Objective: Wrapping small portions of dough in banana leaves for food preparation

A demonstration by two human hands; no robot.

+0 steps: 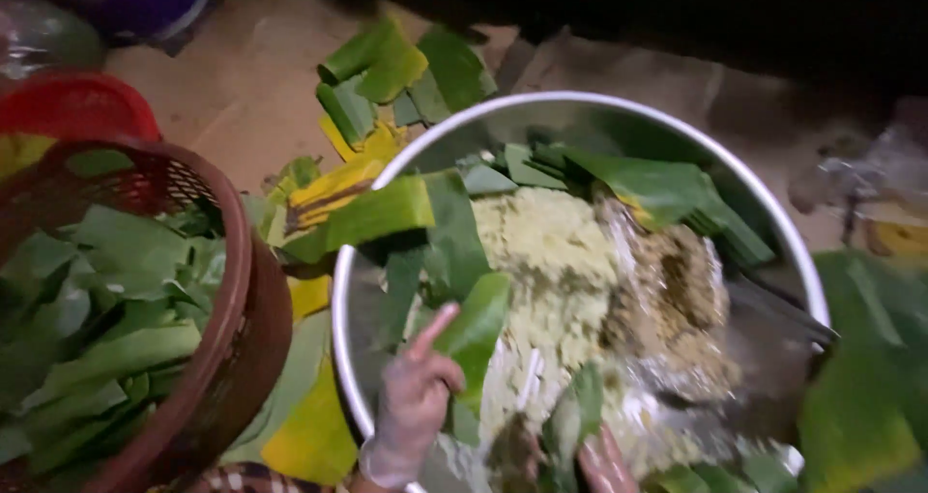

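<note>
My left hand (414,401), in a thin clear glove, is at the near rim of a big round metal basin (340,300) and grips a folded green leaf piece (476,331) between thumb and fingers, index finger raised. Only the fingertips of my right hand (605,464) show at the bottom edge, touching a small leaf strip (570,418) over the food. The basin holds a pale yellow-green crumbly mass (546,251), a browner filling under clear plastic wrap (677,290), and banana leaf pieces (667,186) along its far side.
A brown woven basket (246,309) full of cut green leaves stands at the left, with a red basket (77,104) behind it. Loose green and yellowed leaf scraps (387,72) lie on the floor beyond the basin. A large leaf (865,377) lies at the right.
</note>
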